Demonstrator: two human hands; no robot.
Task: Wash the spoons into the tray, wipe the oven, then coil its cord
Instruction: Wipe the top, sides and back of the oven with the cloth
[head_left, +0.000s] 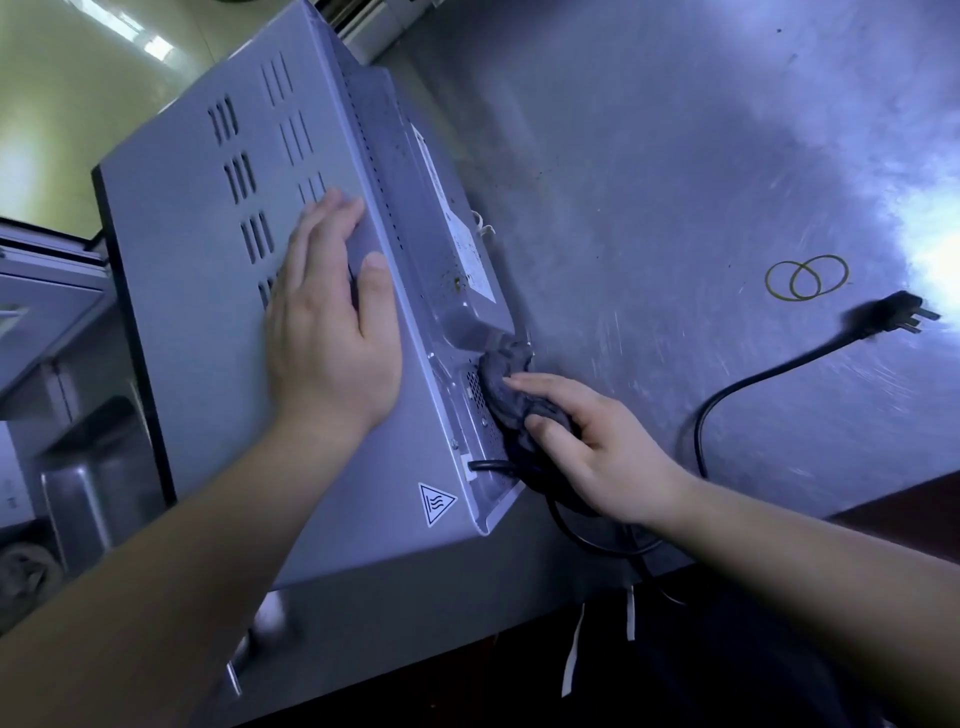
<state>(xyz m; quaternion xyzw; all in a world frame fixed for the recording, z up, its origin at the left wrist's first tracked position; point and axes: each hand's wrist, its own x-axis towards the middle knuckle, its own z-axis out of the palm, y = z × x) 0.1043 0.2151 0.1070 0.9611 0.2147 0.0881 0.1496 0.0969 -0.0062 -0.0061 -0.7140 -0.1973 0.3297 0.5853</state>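
Observation:
A grey metal oven (208, 312) stands on the steel counter with its vented top and rear panel toward me. My left hand (327, 322) lies flat on the oven's top, fingers straight. My right hand (587, 447) holds a dark grey cloth (506, 389) and presses it against the lower rear panel. The black power cord (737, 389) leaves the rear near the cloth, loops under my right wrist and runs right across the counter to its plug (893, 314), which lies loose.
Two yellow rubber bands (805, 278) lie on the steel counter (675, 156) beyond the plug. A steel sink basin (93, 467) sits below left of the oven. The counter's front edge runs just under my right forearm.

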